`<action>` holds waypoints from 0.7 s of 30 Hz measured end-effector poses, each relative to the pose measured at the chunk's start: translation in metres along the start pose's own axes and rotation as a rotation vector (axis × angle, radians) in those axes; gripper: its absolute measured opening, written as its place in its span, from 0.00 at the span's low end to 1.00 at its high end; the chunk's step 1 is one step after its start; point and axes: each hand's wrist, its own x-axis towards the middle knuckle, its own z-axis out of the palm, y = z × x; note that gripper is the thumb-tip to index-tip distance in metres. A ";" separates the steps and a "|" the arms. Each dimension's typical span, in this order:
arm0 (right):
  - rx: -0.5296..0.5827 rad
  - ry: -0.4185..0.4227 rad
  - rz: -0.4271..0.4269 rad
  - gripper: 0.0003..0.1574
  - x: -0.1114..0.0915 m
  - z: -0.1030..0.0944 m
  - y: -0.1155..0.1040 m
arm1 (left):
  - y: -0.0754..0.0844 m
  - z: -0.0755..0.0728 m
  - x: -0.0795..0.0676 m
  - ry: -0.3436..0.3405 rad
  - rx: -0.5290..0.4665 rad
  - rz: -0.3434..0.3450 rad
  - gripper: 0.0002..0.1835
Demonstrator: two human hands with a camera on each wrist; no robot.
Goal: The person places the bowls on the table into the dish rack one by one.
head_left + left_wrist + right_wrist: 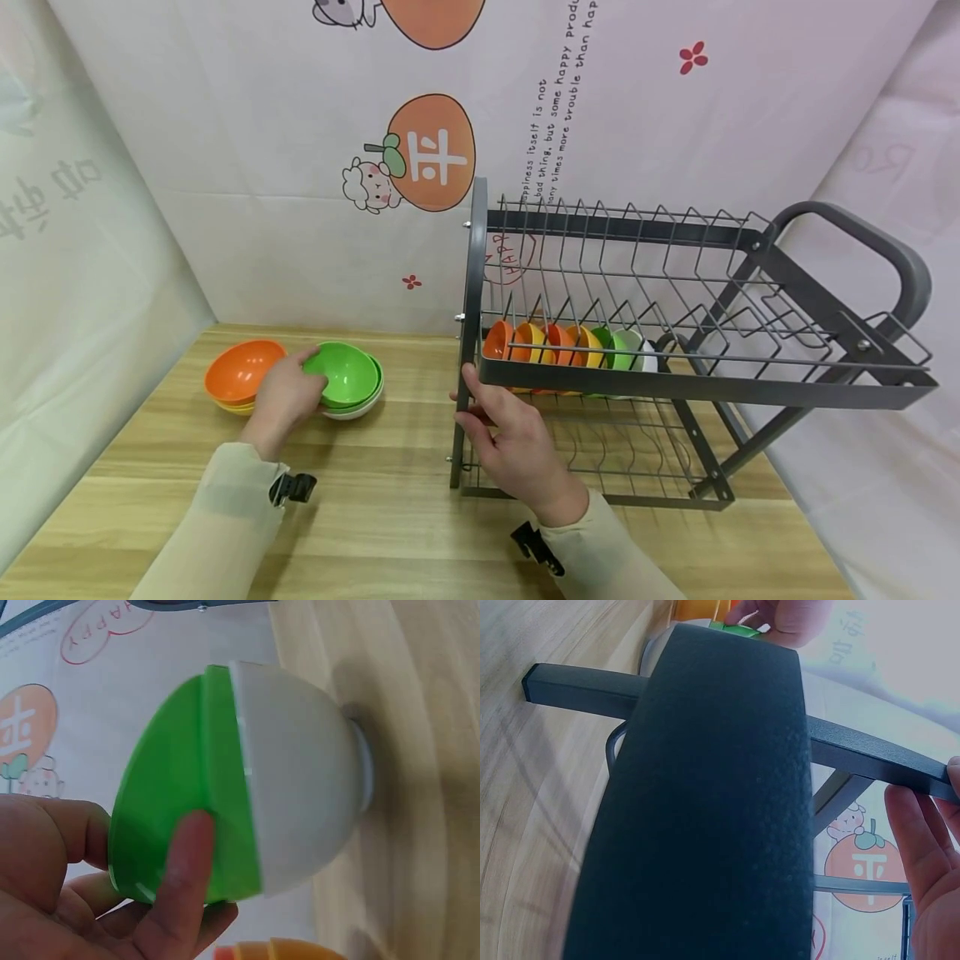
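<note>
My left hand [288,396] pinches the rim of the upper green bowl [345,375], thumb and fingers on either side of its wall. That bowl sits tilted in a second green one, and a white bowl [300,780] is underneath on the table. Just left of this stack, partly behind the hand, an orange bowl [242,371] rests on yellow ones. With thumb and fingers around the left upright, my right hand [521,446] holds the dark grey two-tier dish rack [705,387]. A row of orange, yellow, green and white bowls [558,346] stands on edge inside the rack.
The wooden table [375,533] runs up to a printed white cloth backdrop [300,250], with more cloth at both sides. The rack's upper wire tier overhangs the bowl row, and a curved handle [911,275] sticks out at its right end.
</note>
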 end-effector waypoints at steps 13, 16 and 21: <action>-0.018 0.008 -0.011 0.48 -0.001 0.001 0.001 | 0.017 -0.009 -0.021 0.014 -0.100 0.091 0.35; -0.015 0.008 -0.020 0.47 0.000 0.001 0.001 | 0.021 -0.010 -0.028 -0.020 -0.191 0.093 0.35; -0.004 0.012 -0.021 0.49 -0.001 0.001 0.001 | 0.031 -0.012 -0.044 -0.090 -0.339 0.121 0.36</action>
